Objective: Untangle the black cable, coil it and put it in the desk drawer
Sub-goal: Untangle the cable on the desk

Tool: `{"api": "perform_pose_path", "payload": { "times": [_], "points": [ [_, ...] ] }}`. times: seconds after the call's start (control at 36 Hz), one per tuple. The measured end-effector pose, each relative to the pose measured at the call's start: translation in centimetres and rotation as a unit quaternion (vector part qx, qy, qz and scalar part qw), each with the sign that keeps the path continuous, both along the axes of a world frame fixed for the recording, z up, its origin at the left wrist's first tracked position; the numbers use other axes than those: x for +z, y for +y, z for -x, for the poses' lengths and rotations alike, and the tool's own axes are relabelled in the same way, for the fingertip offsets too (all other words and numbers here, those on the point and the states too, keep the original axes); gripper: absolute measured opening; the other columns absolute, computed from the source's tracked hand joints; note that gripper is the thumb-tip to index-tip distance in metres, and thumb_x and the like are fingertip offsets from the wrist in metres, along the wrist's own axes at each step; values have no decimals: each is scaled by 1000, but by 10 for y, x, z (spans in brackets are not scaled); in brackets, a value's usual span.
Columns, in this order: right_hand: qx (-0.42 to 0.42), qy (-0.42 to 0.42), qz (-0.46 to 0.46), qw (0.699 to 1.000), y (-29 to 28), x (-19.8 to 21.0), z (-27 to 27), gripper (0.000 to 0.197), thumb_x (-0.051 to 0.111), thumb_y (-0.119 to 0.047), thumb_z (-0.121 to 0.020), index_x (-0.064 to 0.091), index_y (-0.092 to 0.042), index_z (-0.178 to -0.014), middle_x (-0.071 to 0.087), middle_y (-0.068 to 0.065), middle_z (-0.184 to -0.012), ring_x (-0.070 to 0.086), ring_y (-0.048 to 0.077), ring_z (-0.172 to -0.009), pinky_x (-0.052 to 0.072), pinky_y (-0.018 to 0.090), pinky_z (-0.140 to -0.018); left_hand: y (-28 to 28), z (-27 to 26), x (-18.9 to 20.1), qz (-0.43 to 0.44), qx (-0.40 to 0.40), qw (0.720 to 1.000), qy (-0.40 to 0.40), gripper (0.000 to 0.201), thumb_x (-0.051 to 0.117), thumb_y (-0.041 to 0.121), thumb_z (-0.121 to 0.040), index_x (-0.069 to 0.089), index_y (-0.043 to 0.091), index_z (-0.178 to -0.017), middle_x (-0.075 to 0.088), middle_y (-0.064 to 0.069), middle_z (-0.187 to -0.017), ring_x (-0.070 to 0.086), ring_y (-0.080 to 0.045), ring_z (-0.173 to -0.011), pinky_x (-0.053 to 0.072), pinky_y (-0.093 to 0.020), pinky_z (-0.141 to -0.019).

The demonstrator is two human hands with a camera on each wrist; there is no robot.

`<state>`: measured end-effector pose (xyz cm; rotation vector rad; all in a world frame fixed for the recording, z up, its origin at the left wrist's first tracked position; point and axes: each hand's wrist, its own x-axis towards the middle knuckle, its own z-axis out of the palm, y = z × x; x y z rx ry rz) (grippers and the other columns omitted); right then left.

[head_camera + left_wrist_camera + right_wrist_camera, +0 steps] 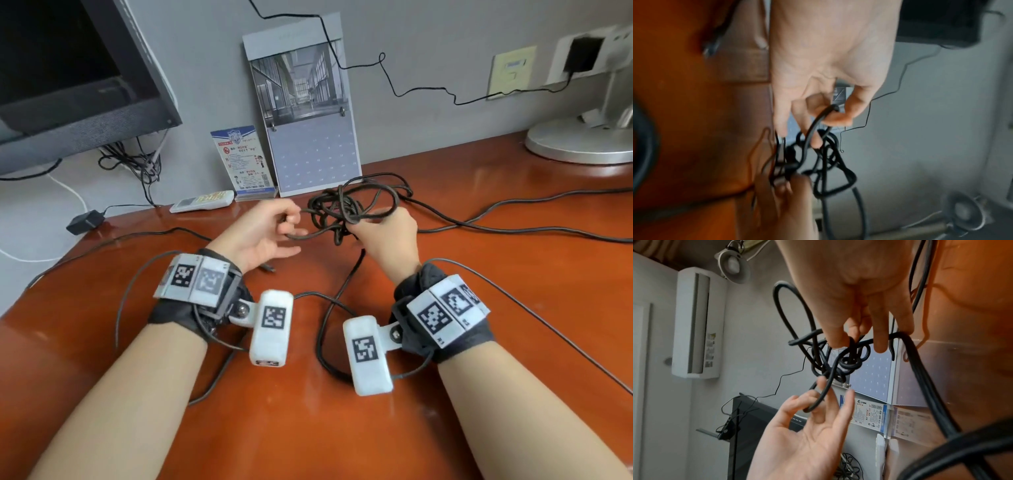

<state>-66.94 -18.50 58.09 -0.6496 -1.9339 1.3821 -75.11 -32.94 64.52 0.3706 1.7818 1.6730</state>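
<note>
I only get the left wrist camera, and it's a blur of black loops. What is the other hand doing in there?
Observer: The right hand pinches the cable at its knot from above, thumb and fingers closed on it.
Operator: And the left hand's grip?
Observer: The right wrist view shows it clearly: the left hand has one loop hooked over a curled finger, with the other fingers spread.
Operator: Is any of the cable free?
Observer: Yes. In the head view a slack length hangs from the knot and lies on the desk between the forearms.

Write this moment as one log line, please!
step: untangling | cable: knotted, lifted | left hand: pinches loop | right hand: holds knot | drawer: unseen
</note>
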Motion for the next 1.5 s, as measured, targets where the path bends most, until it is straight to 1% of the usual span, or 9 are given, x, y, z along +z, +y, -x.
{"api": "perform_pose_path", "payload": {
  "times": [0.28, 0.5, 0.67, 0.75, 0.94, 1.08, 1.17, 1.36, 1.5],
  "points": [
    [-12, 0, 73, 997, -1, 3, -1, 23, 68, -15, -75, 58, -15, -54, 71, 16, -75, 69, 37, -79, 57, 51, -69, 15, -13, -8, -164, 53, 985, -19, 27, 32, 9, -95, 43, 9, -71, 25, 10, -37, 25, -7, -36, 36, -22, -51],
    [51, -21, 143, 988, 2, -4, 0, 11, 65, -13, -84, 68, -2, -81, 68, 8, -67, 66, 15, -50, 52, 24, -51, 5, -1, 10, 60, -2, 993, 99, 27, 35, 13, -99, 52, 5, -79, 17, 12, -38, 14, -2, -31, 15, -15, -34],
    [28, -32, 139, 989, 10, -6, 1, 13, 64, -13, -82, 67, -7, -71, 66, 7, -56, 71, 28, -71, 59, 39, -71, 7, -13, 24, 406, -126, 740, 522, 22, 47, 7, -83, 66, 5, -72, 64, -9, -76, 57, -25, -76, 42, -26, -64],
    [27, -19, 136, 990, 9, -4, 0, 16, 63, -12, -83, 65, -9, -67, 66, 8, -57, 72, 28, -72, 59, 42, -75, 1, -9, 18, 410, -116, 683, 593, 21, 51, 19, -84, 56, 14, -64, 60, -6, -70, 56, -26, -74, 42, -29, -63],
    [26, 32, 209, 977, 2, -5, 3, 23, 54, -13, -90, 58, -11, -67, 64, 4, -53, 68, 22, -65, 55, 45, -86, -27, 6, -5, -96, -104, 977, 162, 13, 62, 18, -76, 60, 15, -64, 66, 5, -77, 61, -4, -88, 38, -28, -90],
    [46, 36, 205, 977, -9, -3, 6, 21, 51, -15, -91, 53, -12, -70, 59, -4, -41, 69, 24, -75, 52, 45, -91, -13, -3, -17, -385, -25, 921, -53, 17, 62, 16, -74, 60, 10, -59, 53, -3, -68, 62, -23, -94, 43, -35, -96],
    [31, 29, 198, 979, -7, -5, 6, 17, 53, -17, -90, 58, -11, -75, 62, -3, -45, 69, 22, -77, 51, 46, -92, -1, -13, -9, -354, -13, 935, -12, 22, 38, 13, -90, 52, 10, -73, 34, 7, -45, 41, -10, -49, 43, -28, -83],
    [-1, -11, 136, 991, -4, -9, 4, 31, 58, -17, -89, 60, -1, -62, 62, 10, -62, 58, 23, -69, 46, 32, -69, 2, -6, 11, -124, -35, 965, 228, 32, 27, 6, -102, 47, 8, -77, 23, 14, -40, 16, -1, -34, 18, -19, -43],
    [-49, -43, 149, 987, 23, -14, -2, 44, 58, -13, -86, 50, -12, -42, 51, 1, -46, 47, 14, -45, 36, 25, -51, -10, 4, 24, 283, -146, 744, 588, 31, 47, 12, -91, 54, 25, -64, 51, 6, -54, 44, -10, -54, 32, -25, -57]
  ]
}}
